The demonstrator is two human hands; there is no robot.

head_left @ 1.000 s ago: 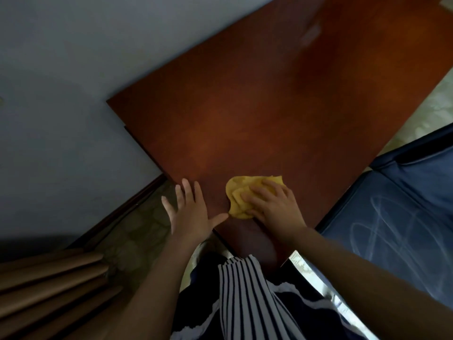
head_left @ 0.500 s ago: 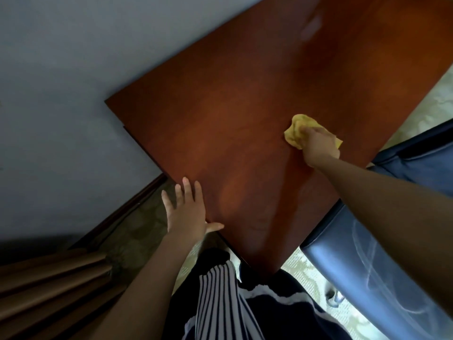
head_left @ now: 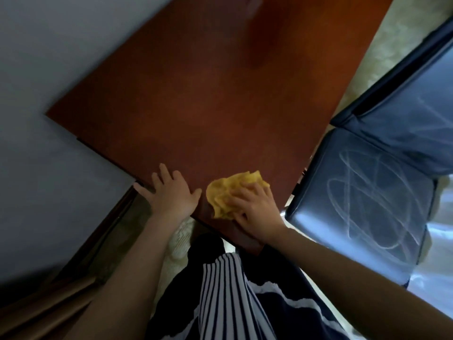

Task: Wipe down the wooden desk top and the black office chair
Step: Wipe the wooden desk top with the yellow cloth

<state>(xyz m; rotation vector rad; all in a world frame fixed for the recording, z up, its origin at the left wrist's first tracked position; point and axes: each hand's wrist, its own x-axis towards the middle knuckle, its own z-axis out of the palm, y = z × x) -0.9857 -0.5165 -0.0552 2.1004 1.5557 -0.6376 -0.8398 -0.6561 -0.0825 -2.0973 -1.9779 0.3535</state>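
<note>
Right hand (head_left: 255, 209) pressed cloth (head_left: 224, 192) flat under spread, unclenched fingers onto the surface (head_left: 208, 106) at its near corner to wipe it, left hand (head_left: 171, 195) released flat just left, probably bracing; streaked chair (head_left: 367, 192) right of fingers.

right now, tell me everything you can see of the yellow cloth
The yellow cloth looks like a soft rag, crumpled into a loose wad with folds and wrinkles. It lies on the wooden desk top, near the corner closest to the person. The right hand presses down on it with spread fingers, covering its right part; its left part is bare. The left hand rests flat on the desk beside it, its thumb just short of the cloth.
</note>
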